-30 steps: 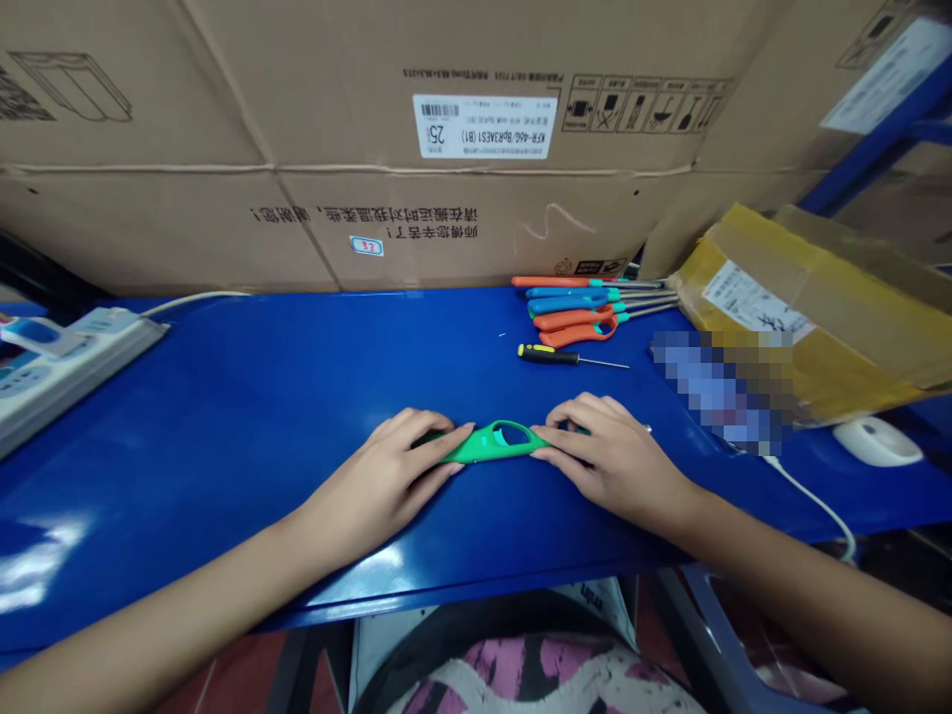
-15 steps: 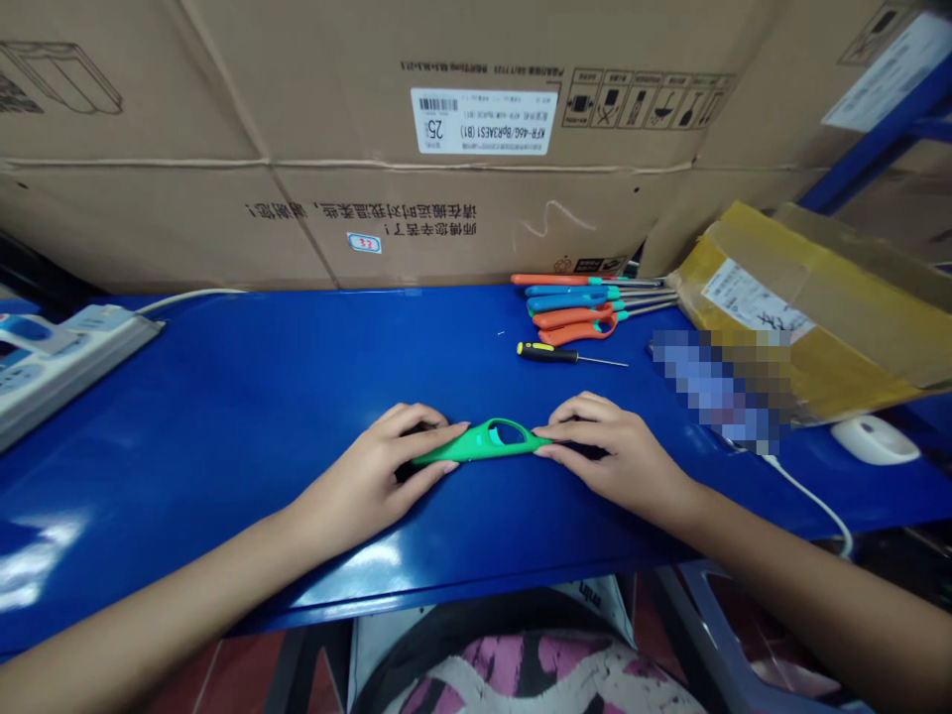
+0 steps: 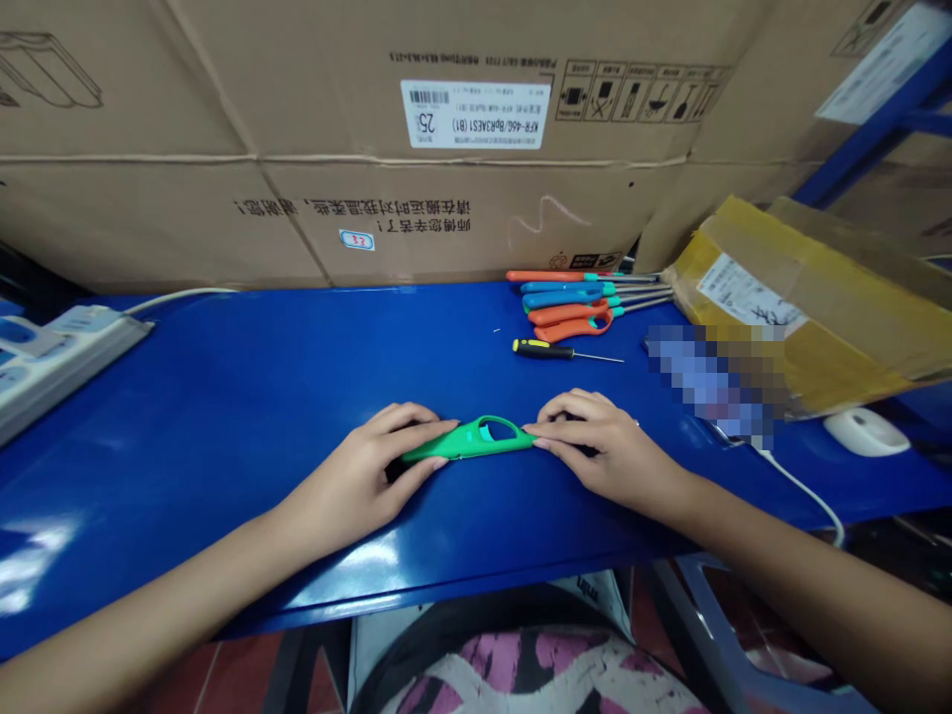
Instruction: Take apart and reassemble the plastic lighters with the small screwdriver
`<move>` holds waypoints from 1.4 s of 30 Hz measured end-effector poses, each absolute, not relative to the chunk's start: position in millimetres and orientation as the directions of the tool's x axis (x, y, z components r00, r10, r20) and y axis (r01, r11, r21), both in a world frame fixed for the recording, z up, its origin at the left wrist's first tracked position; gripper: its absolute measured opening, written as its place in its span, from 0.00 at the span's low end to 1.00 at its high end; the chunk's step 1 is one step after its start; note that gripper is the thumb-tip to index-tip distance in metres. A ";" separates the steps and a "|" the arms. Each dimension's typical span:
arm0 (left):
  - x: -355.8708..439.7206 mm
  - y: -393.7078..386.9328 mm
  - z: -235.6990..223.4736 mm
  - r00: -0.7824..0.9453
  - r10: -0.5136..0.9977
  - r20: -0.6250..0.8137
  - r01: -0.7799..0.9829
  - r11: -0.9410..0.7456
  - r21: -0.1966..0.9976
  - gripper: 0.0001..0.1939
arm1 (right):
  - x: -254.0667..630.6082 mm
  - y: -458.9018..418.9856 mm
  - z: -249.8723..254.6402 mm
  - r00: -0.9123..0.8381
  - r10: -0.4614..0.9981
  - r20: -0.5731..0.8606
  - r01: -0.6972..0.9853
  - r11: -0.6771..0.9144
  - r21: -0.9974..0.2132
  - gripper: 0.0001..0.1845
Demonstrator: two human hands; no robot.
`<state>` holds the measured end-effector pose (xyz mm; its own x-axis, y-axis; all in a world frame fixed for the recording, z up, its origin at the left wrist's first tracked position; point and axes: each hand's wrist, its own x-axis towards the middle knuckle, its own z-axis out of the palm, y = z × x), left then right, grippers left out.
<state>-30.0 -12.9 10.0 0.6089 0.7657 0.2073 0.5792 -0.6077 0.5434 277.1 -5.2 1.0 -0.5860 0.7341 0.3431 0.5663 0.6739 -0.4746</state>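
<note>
Between my two hands, low over the front half of the blue tabletop, lies a green utility lighter point(image 3: 462, 442) with a trigger loop and a small turquoise trigger. My left hand point(image 3: 398, 451) pinches its handle end between thumb and fingers. At the loop end, my right hand point(image 3: 595, 436) grips the tip with thumb and fingertips. Whether a metal rod sticks out there is hidden by the right fingers. Behind the hands rests a black and yellow screwdriver point(image 3: 546, 349), its shaft pointing right. Several orange and blue utility lighters point(image 3: 569, 314) lie in a stack beyond it.
A large cardboard box point(image 3: 327, 99) stands along the back of the blue table point(image 3: 245, 387). At right are a yellow-taped carton point(image 3: 825, 337), a phone with a blurred screen point(image 3: 706, 387), a white mouse point(image 3: 867, 432) and a cable. A power strip point(image 3: 74, 362) sits at left.
The whole view has shifted slightly, so everything appears a little further left and up. Both hands keep their hold on the green lighter.
</note>
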 end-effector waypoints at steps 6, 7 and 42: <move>-29.1 -15.0 10.7 0.592 0.776 0.216 0.577 -0.596 0.559 0.17 | 284.8 -4.7 9.1 -0.592 0.759 0.270 0.612 0.642 -0.462 0.15; -28.9 -15.1 10.6 0.590 0.777 0.218 0.575 -0.595 0.562 0.17 | 285.8 -4.1 8.9 -0.592 0.758 0.272 0.609 0.642 -0.465 0.15; -22.1 -7.8 13.6 0.770 0.561 0.303 0.532 -0.827 0.180 0.17 | 268.4 3.0 8.3 -0.735 0.507 0.450 0.561 0.828 -0.016 0.12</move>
